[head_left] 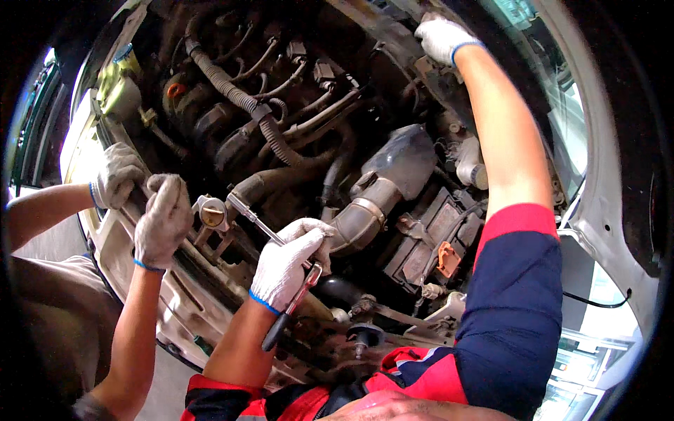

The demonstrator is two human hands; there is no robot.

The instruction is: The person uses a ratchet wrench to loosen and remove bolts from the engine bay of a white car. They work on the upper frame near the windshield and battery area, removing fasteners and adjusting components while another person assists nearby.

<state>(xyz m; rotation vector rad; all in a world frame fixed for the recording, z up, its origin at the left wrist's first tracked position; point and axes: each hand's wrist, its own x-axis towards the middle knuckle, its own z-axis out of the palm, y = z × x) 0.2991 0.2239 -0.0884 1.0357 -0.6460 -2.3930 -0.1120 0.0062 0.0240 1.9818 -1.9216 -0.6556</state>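
Observation:
My left hand [291, 263], in a white knit glove with a blue cuff, is closed round a ratchet wrench [300, 296]. The wrench's black grip hangs below the hand. From the other side of the fist a long chrome extension with a socket [242, 206] points up and left, its tip close to a round metal cap [211, 211]. My right hand [446, 39], gloved alike, is stretched far out to the back edge of the engine bay. Its fingers are curled at the body edge there; what they hold, if anything, is hidden.
A co-worker's two gloved hands [163, 223] are at the front edge on the left, near mine. Inside the bay lie a corrugated hose [226, 88], a large air duct [361, 217], a battery [439, 228] with an orange terminal cover [448, 259], and wiring.

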